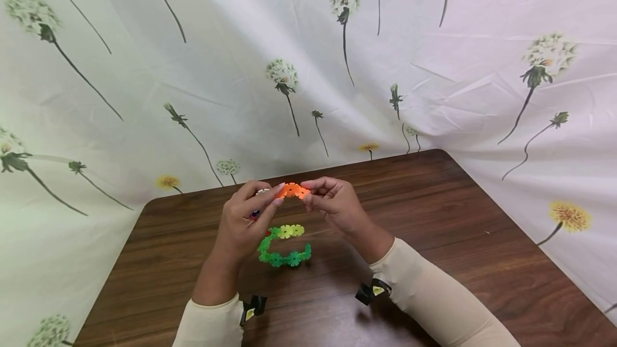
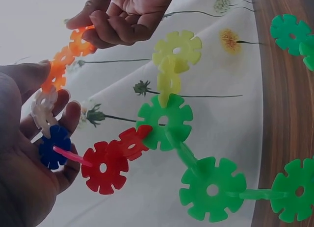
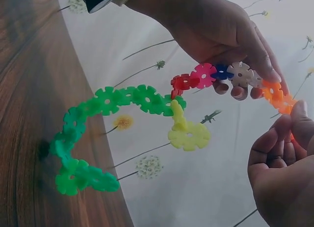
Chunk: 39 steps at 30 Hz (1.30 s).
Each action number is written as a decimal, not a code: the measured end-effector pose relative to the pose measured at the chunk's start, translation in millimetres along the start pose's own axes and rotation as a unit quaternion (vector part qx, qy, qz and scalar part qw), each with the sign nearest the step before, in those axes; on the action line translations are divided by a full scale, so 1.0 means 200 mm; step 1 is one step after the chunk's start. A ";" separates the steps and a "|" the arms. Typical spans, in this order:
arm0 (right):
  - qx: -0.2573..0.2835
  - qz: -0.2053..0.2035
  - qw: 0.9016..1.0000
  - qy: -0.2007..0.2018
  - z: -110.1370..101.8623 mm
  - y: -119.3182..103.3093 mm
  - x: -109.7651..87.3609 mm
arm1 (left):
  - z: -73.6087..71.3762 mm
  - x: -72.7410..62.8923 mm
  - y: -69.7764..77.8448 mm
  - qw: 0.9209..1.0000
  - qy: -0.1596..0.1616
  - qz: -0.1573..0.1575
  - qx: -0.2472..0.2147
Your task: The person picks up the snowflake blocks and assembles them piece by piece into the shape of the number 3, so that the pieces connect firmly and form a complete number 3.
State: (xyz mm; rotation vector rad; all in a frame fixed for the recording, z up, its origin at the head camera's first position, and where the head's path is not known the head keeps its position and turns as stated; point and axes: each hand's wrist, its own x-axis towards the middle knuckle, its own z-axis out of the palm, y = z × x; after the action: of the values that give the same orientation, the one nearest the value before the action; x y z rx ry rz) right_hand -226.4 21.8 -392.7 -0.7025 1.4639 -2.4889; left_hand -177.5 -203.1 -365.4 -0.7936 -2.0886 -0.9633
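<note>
A chain of notched flower-shaped plastic discs hangs between and below both hands. Its orange discs [image 1: 291,190] form the upper end. My left hand [image 1: 243,218] pinches the chain there between thumb and fingers, with clear white discs [image 2: 43,109] and a blue disc [image 2: 54,147] running along its palm. With thumb and fingertips, my right hand [image 1: 341,205] pinches the outer orange disc. Past the blue come pink and red discs [image 2: 104,167], then a green stretch [image 3: 108,100] curving round toward the table. A short yellow branch [image 3: 189,137] juts from the green near the red.
Beneath the hands lies a dark wood-grain table [image 1: 434,240]. Behind it hangs a white cloth [image 1: 217,68] printed with dandelions, meeting the table's back and side edges. Each wrist wears a small black camera; the right one [image 1: 371,292] sits low over the table.
</note>
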 end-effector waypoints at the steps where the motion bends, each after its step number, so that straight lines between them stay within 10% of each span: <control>1: 0.001 -0.002 1.000 0.002 0.00 0.00 0.00 | 0.00 0.00 0.00 1.000 0.000 0.001 -0.001; 39: -0.002 -0.027 1.000 0.013 0.03 -0.03 0.00 | 0.04 0.00 0.00 0.999 0.039 0.018 0.030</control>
State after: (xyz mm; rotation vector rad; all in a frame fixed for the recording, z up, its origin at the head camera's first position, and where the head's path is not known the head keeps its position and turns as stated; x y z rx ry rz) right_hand -222.5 19.9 -386.0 -0.7222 1.4773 -2.5448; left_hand -180.5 -196.9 -370.0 -0.7487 -2.0202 -0.8934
